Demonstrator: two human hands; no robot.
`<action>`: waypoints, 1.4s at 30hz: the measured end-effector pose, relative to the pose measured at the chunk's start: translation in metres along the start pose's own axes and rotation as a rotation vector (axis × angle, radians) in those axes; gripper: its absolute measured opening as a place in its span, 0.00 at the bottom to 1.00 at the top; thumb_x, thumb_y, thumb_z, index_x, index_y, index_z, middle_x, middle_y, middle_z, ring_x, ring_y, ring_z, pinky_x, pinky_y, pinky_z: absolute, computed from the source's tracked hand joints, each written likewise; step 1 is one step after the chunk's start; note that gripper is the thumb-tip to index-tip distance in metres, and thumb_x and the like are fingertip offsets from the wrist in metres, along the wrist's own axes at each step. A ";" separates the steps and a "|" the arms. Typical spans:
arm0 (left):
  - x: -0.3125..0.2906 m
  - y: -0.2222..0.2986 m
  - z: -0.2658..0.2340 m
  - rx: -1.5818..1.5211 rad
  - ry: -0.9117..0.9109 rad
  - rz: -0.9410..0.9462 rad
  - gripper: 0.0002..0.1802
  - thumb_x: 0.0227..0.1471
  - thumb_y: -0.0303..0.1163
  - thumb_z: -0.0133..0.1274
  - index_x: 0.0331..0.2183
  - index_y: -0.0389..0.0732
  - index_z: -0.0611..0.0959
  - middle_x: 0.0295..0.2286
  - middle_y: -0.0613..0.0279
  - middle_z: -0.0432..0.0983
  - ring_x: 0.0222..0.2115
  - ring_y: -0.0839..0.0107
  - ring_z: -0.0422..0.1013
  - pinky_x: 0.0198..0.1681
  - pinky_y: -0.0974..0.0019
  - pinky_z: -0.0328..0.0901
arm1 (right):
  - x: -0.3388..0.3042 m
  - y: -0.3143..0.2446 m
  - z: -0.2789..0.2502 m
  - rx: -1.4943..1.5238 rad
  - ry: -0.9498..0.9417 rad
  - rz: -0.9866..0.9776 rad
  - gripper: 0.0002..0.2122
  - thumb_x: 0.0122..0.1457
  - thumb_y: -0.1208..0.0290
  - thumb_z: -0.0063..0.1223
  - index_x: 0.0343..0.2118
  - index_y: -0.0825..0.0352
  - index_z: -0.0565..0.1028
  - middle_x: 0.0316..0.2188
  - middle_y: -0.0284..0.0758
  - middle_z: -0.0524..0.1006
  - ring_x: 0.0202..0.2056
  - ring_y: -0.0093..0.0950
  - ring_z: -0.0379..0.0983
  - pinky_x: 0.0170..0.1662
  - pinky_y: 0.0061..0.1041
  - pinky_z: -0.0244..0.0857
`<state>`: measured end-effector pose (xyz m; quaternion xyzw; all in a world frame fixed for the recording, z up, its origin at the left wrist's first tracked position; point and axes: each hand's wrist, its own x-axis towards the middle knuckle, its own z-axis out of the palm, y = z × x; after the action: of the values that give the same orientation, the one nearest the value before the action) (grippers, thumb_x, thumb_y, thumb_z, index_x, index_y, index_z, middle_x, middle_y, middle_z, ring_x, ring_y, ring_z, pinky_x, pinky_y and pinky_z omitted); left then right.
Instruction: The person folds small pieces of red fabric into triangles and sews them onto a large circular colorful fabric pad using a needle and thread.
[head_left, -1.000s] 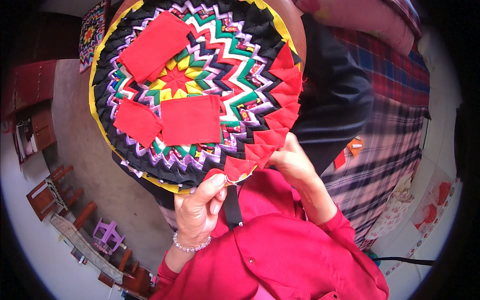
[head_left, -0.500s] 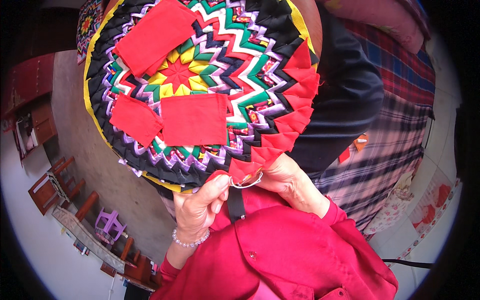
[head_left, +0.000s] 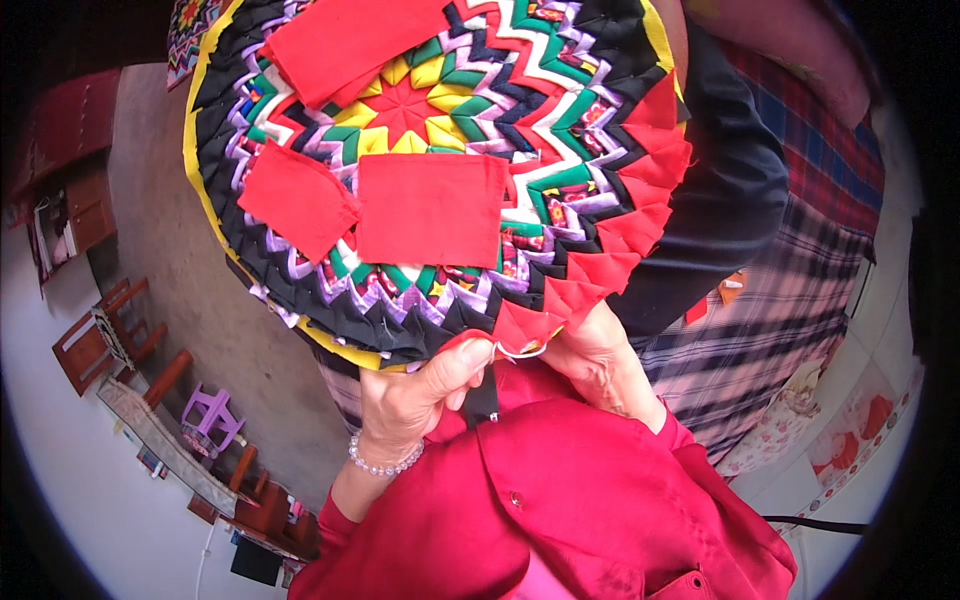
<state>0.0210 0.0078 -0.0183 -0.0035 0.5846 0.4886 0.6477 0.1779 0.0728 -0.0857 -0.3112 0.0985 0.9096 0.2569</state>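
Observation:
A round patchwork piece (head_left: 430, 180) of folded cloth points lies tilted before me, with a yellow-and-red star amid zigzag rings. My left hand (head_left: 425, 390) pinches its near rim, thumb on top beside a folded red point (head_left: 525, 325). A white thread (head_left: 522, 353) curves along the rim between my hands. My right hand (head_left: 598, 365) is curled under the red edge just to the right; its fingertips and anything in them are hidden. On the patchwork lie a red cloth rectangle (head_left: 432, 210), a smaller red cloth piece (head_left: 298, 200) and red cloth (head_left: 350, 45) at the top.
A plaid cloth (head_left: 735, 350) covers the surface on the right, with small red and orange scraps (head_left: 715, 298) on it. At the lower left stand a purple stool (head_left: 212, 418) and wooden chairs (head_left: 100, 335). Another patterned piece (head_left: 190, 35) shows at the top left.
The patchwork and the red cloth pieces on it have shifted right and slightly up. Both hands moved a little right with the rim. The thread loop between them looks smaller and flatter.

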 end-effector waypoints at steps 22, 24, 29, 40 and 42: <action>-0.003 -0.004 0.006 -0.090 0.019 0.095 0.03 0.45 0.18 0.57 0.27 0.30 0.81 0.19 0.56 0.75 0.13 0.78 0.64 0.16 0.79 0.57 | 0.004 0.005 -0.011 0.341 0.025 -0.103 0.14 0.60 0.68 0.52 0.47 0.66 0.69 0.42 0.37 0.75 0.43 0.31 0.73 0.46 0.33 0.70; -0.007 -0.002 0.008 -0.016 0.033 0.148 0.02 0.44 0.19 0.57 0.23 0.29 0.81 0.18 0.55 0.75 0.12 0.77 0.64 0.15 0.78 0.57 | 0.007 0.003 -0.012 0.329 -0.130 -0.147 0.18 0.61 0.68 0.51 0.52 0.67 0.67 0.49 0.41 0.73 0.51 0.36 0.69 0.56 0.42 0.62; -0.008 0.004 0.009 -0.053 0.045 0.129 0.02 0.43 0.19 0.57 0.25 0.29 0.81 0.20 0.55 0.77 0.12 0.78 0.65 0.15 0.78 0.57 | 0.012 -0.013 -0.032 0.290 -0.215 -0.235 0.19 0.61 0.73 0.49 0.54 0.70 0.64 0.51 0.43 0.70 0.53 0.38 0.68 0.58 0.45 0.62; -0.009 0.003 0.012 -0.190 0.046 0.065 0.04 0.45 0.23 0.60 0.25 0.32 0.82 0.19 0.64 0.74 0.13 0.85 0.60 0.15 0.80 0.49 | 0.011 -0.015 -0.038 -0.069 0.056 -0.400 0.12 0.60 0.77 0.48 0.47 0.71 0.68 0.40 0.38 0.76 0.40 0.30 0.75 0.48 0.33 0.71; -0.008 0.003 0.011 -0.219 0.029 0.081 0.03 0.45 0.23 0.60 0.26 0.33 0.82 0.19 0.64 0.74 0.13 0.85 0.60 0.15 0.80 0.49 | 0.004 -0.016 -0.040 -0.125 0.090 -0.389 0.14 0.59 0.77 0.49 0.48 0.71 0.67 0.41 0.39 0.75 0.41 0.32 0.75 0.47 0.34 0.71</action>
<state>0.0283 0.0105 -0.0070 -0.0578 0.5368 0.5751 0.6146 0.2042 0.0742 -0.1194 -0.3800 -0.0084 0.8325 0.4032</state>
